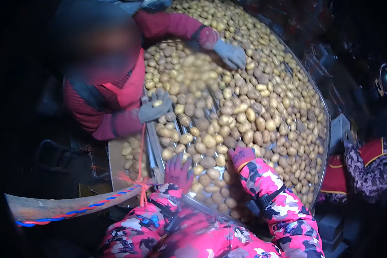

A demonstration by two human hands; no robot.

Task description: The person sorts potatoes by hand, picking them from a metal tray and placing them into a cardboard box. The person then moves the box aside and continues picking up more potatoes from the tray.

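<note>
Many potatoes (284, 101) cover a large round-edged table in front of me. My left hand (179, 172), in a red glove, lies at the near left beside the metal edge, fingers spread against the potatoes, holding none that I can see. Further right, my right hand (242, 157), gloved the same way, touches the pile with its fingers bent down; whether a potato is under them is hidden. Both my sleeves are pink camouflage.
Across the left side a person in red leans over the potatoes, with one grey-gloved hand (155, 106) holding a potato and another (231, 54) on the pile. A pipe (73, 206) wrapped in blue-red rope juts in at lower left. Another person's camouflage sleeve (367, 172) is at right.
</note>
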